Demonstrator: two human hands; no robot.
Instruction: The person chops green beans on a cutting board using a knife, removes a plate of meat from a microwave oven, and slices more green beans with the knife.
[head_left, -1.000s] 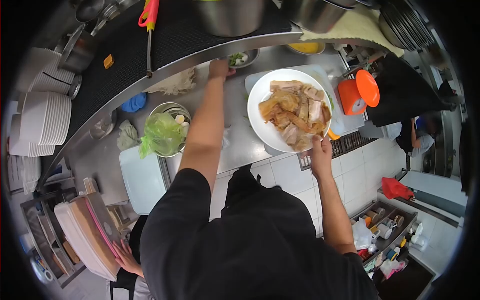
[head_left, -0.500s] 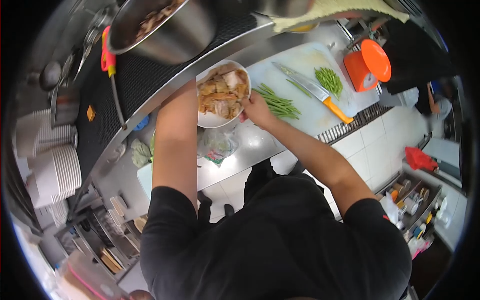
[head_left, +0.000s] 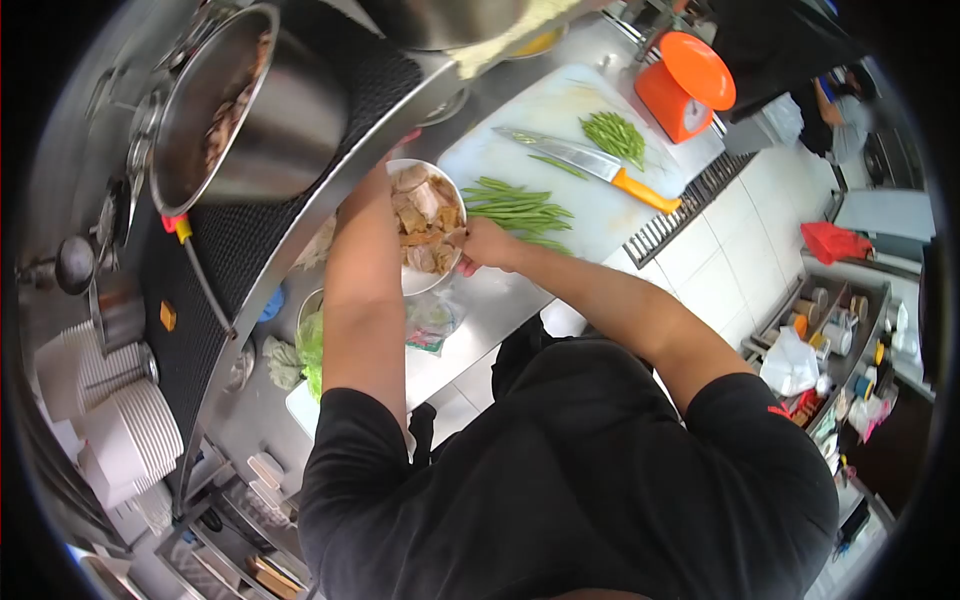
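Note:
A white bowl [head_left: 420, 284] with chunks of cooked meat [head_left: 424, 212] is over the steel counter, left of the white cutting board [head_left: 480, 150]. My right hand [head_left: 488, 246] grips its right rim, fingers closed on the edge. My left hand [head_left: 402, 143] reaches past the far left side of the bowl, beneath the shelf edge; most of it is hidden, with only a bit of the fingers showing. On the board lie long green beans [head_left: 520, 208], a knife [head_left: 580, 157] with a yellow handle, and a pile of cut beans [head_left: 613, 137].
Above my left arm runs a shelf with a black mat [head_left: 190, 285], carrying a large steel pot [head_left: 290, 120]. An orange scale [head_left: 685, 85] stands beyond the board. A plastic bag [head_left: 432, 322] and leafy greens [head_left: 312, 345] lie nearer me. White plates [head_left: 135, 440] are stacked at left.
The bowl has come nearer to me relative to the board, my right hand still on its rim. Fingertips of my left hand now show past the bowl. The whole view has shifted.

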